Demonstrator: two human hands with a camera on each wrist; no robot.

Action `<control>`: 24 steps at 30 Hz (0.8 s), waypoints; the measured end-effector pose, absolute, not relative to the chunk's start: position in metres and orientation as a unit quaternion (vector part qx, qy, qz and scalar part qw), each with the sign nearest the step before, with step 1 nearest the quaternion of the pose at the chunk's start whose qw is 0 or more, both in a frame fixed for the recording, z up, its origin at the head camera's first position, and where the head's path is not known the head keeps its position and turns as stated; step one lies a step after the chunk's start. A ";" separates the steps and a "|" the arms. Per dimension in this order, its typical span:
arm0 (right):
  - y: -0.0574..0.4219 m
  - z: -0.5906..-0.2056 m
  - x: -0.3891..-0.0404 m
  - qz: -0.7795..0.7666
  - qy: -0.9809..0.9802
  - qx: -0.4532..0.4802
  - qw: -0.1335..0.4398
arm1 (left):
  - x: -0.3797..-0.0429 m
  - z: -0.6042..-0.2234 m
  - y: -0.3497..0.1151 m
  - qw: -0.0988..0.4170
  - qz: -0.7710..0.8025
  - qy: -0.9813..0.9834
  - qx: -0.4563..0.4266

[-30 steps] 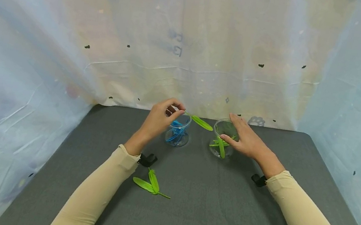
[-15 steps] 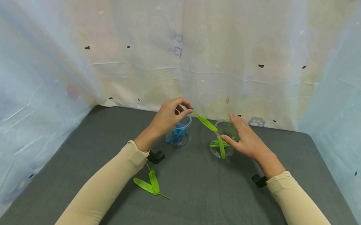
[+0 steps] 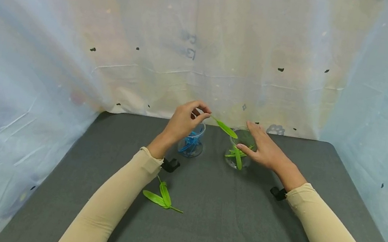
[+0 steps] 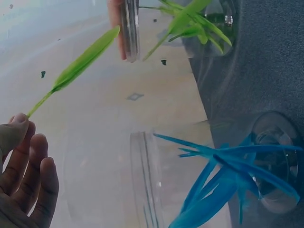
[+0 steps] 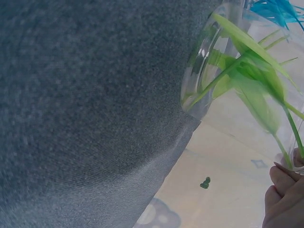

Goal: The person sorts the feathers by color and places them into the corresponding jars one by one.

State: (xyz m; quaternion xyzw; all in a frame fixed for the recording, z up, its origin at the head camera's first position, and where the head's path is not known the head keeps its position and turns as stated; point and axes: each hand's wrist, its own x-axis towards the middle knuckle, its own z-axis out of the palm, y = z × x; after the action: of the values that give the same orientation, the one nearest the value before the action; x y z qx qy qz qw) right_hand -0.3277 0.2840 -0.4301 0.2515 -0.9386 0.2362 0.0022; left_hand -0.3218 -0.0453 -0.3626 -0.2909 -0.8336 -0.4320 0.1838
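My left hand (image 3: 183,122) pinches the thin stem of a long green leaf (image 3: 226,128) between thumb and fingertips. The leaf slants down to the right, its tip at the rim of a clear jar (image 3: 232,148). Several green leaves (image 5: 256,76) lie inside that jar. My right hand (image 3: 266,149) holds the jar at its rim, thumb on the near side and fingers on the far side. Below my left hand stands a second clear jar (image 4: 142,171) with blue leaf-like strips (image 4: 213,180) inside.
More green leaves (image 3: 165,196) lie on the dark grey table (image 3: 207,226) beside my left forearm. A patterned curtain (image 3: 227,58) hangs behind the table and along both sides.
My left hand has moved right and slightly up, carrying the leaf from above the blue strips' jar to the other jar's rim. My right hand has stayed in place.
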 end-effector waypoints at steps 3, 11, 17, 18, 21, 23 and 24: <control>0.284 -0.430 -0.328 0.237 -0.939 0.251 0.002 | -0.323 -0.364 -0.041 0.179 -0.428 -0.835 -0.297; 0.284 -0.432 -0.328 0.239 -0.939 0.248 0.003 | -0.322 -0.370 -0.030 0.171 -0.400 -0.851 -0.294; 0.284 -0.431 -0.328 0.240 -0.938 0.250 0.002 | -0.325 -0.371 -0.021 0.176 -0.362 -0.868 -0.291; 0.284 -0.431 -0.328 0.241 -0.938 0.250 0.003 | -0.326 -0.371 -0.019 0.177 -0.356 -0.870 -0.293; 0.285 -0.431 -0.328 0.242 -0.938 0.250 0.004 | -0.328 -0.372 -0.014 0.179 -0.338 -0.874 -0.299; 0.285 -0.431 -0.328 0.242 -0.938 0.249 0.005 | -0.330 -0.372 -0.010 0.179 -0.329 -0.875 -0.306; 0.285 -0.431 -0.328 0.242 -0.938 0.249 0.006 | -0.331 -0.373 -0.008 0.178 -0.325 -0.876 -0.309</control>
State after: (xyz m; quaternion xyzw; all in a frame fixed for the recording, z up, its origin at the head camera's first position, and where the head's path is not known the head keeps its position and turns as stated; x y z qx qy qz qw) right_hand -0.3281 0.2847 -0.4310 0.2486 -0.9379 0.2420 0.0056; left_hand -0.3309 -0.0082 -0.3726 -0.3086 -0.8759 -0.3252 0.1782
